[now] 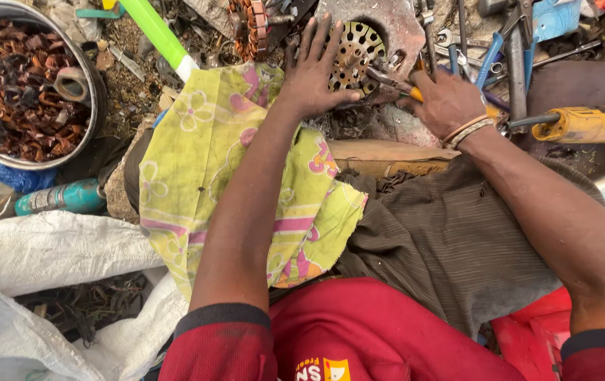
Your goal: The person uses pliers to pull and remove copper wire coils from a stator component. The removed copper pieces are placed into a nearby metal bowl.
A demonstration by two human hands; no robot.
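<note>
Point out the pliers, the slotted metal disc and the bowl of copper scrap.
pliers (387, 80), head view, on the jaws.
slotted disc (359, 44), head view, on its slotted face.
bowl (83, 134), head view, on its rim.

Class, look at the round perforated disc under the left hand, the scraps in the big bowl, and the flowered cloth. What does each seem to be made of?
Round perforated disc: likely metal, dull brassy grey, with punched slots and grime. Reddish-brown scraps in the big bowl: probably copper, from their colour and curled strips. Yellow-green flowered cloth: woven fabric, matte, creased and draped. Left hand rests on the disc.
</note>
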